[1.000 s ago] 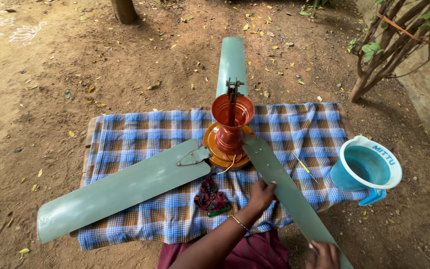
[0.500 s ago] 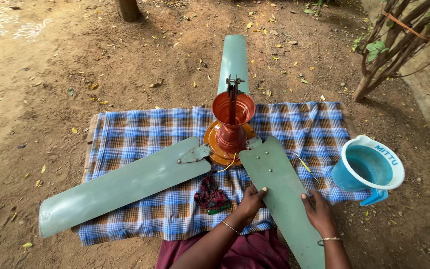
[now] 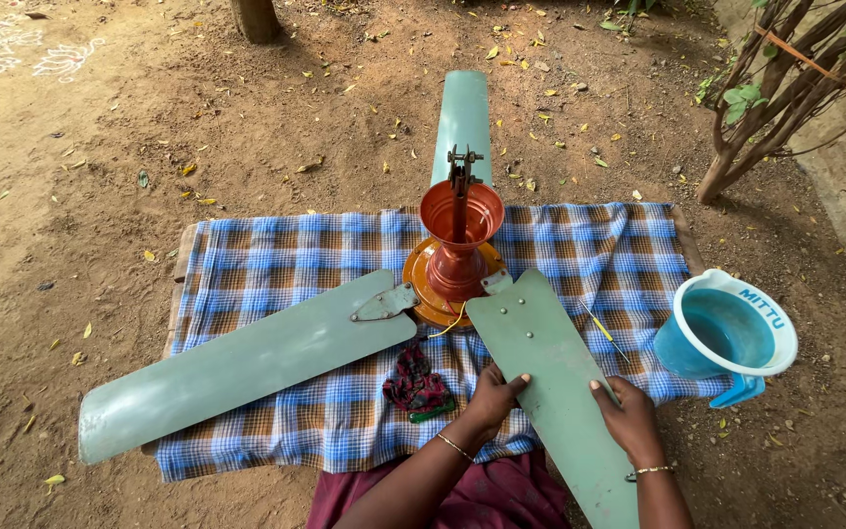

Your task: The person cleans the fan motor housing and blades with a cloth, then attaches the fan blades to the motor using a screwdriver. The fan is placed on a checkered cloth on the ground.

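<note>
A ceiling fan lies on a blue checked cloth (image 3: 276,260) on the dirt ground. Its orange-red motor hub (image 3: 457,257) stands in the middle with three pale green blades. The near blade (image 3: 550,377) reaches toward me. My left hand (image 3: 492,397) grips its left edge and my right hand (image 3: 627,416) grips its right edge. A second blade (image 3: 247,362) stretches out to the left, a third blade (image 3: 464,118) points away. A dark red rag (image 3: 413,382) and a small green object (image 3: 433,411) lie just left of my left hand.
A blue plastic mug (image 3: 727,333) stands at the cloth's right edge. A yellow-handled screwdriver (image 3: 601,331) lies on the cloth right of the near blade. A shrub (image 3: 766,118) grows at the back right, a tree trunk (image 3: 255,18) at the back.
The near blade has turned flat, its broad face now up. My right hand has come up onto its right edge, and both hands now hold it.
</note>
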